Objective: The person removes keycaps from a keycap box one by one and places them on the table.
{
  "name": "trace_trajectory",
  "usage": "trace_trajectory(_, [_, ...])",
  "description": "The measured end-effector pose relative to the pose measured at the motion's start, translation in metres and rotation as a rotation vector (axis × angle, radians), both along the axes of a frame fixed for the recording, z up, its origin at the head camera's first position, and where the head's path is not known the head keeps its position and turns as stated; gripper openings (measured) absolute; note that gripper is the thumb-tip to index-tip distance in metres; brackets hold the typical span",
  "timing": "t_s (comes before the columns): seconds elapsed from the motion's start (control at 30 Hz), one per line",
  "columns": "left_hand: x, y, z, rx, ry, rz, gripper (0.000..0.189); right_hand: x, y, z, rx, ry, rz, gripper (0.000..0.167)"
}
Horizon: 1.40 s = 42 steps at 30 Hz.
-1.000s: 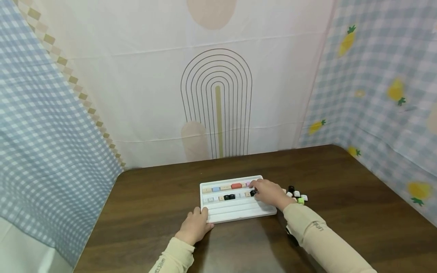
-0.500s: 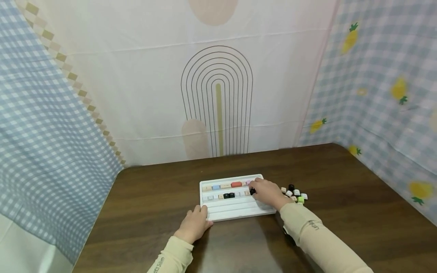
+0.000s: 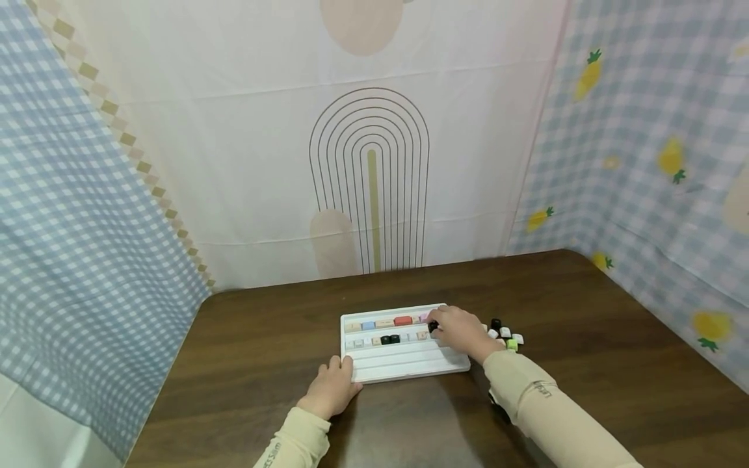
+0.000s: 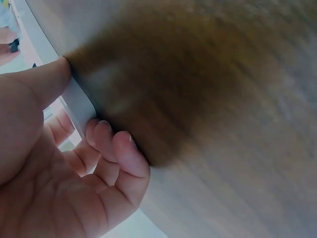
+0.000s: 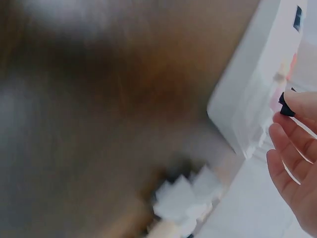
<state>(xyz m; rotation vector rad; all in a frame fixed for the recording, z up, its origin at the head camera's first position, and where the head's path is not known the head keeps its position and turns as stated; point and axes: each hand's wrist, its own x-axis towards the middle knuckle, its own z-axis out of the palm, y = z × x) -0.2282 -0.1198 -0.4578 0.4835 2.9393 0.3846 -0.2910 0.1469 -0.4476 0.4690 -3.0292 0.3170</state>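
A white tray (image 3: pixel 404 371) with stepped rows lies on the brown table, holding keycaps in its two back rows. At its front left corner my left hand (image 3: pixel 331 388) grips the frame, the thumb on the front edge and the fingers curled at the side. My right hand (image 3: pixel 460 330) is over the tray's right part. Between its thumb and forefinger it pinches a black keycap (image 5: pixel 287 105), just above the second row. A red keycap (image 3: pixel 403 321) and a blue keycap (image 3: pixel 367 325) sit in the back row, and two black keycaps (image 3: pixel 390 339) sit in the second.
Right of the tray is a loose pile of keycaps (image 3: pixel 506 332) in white, black and beige, with a green keycap (image 3: pixel 512 344) at its front. Wood table (image 3: pixel 281 325) surrounds the tray. Patterned curtains (image 3: pixel 263 162) hang behind and on both sides.
The black keycap in my right hand has risen slightly from the second row, away from the beige keycap beside it. My left hand stays on the tray corner; the head view shifts slightly.
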Motion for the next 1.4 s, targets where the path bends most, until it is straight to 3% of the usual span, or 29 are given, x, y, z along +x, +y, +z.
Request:
trace_trajectory(0.23, [-0.002, -0.004, 0.001, 0.006, 0.007, 0.005, 0.03, -0.006, 0.028, 0.016, -0.051, 0.052, -0.024, 0.021])
trace_trajectory(0.43, [-0.002, -0.005, 0.004, 0.008, 0.0, 0.007, 0.029, -0.007, 0.062, 0.023, -0.087, 0.032, -0.077, 0.024])
trace_trajectory(0.87, [0.0, 0.0, 0.003, 0.0, -0.019, 0.0, 0.03, -0.009, 0.095, -0.003, 0.058, -0.001, -0.116, 0.014])
trace_trajectory(1.07, [-0.003, 0.002, -0.002, 0.004, 0.011, 0.0, 0.03, -0.01, 0.093, -0.004, 0.11, 0.028, -0.093, 0.011])
trace_trajectory(1.4, [-0.005, 0.003, -0.007, -0.007, 0.023, 0.017, 0.031, -0.017, 0.092, -0.003, 0.109, -0.019, -0.089, 0.014])
